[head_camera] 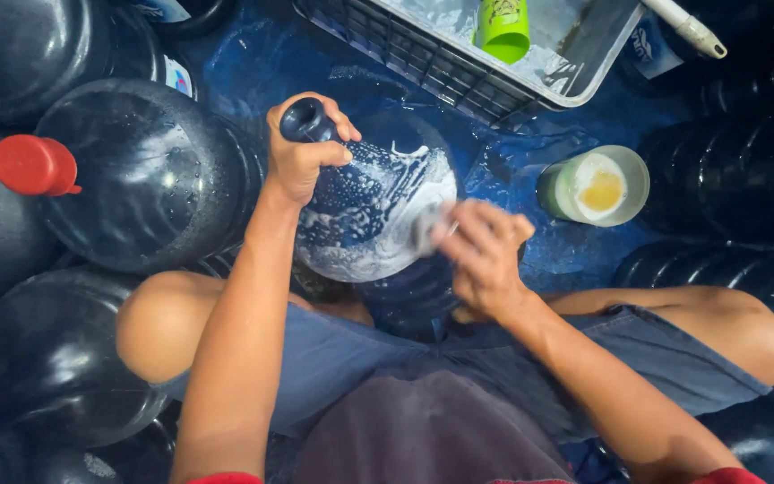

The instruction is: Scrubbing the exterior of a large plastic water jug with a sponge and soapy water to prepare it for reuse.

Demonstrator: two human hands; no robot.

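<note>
A big dark blue water jug [365,211] stands between my knees, its shoulder covered in white soap foam. My left hand [302,152] grips the jug's open neck from the left. My right hand [484,253] presses a small foamy scrubbing pad [427,226] against the jug's soapy side; the pad is mostly hidden by my fingers and blurred.
Several dark water jugs crowd the left, one with a red cap [36,166], and more stand at the right [736,179]. A small tub of yellowish soap [595,186] sits on the wet blue floor. A grey crate [459,63] holding a green cup [502,27] is at the top.
</note>
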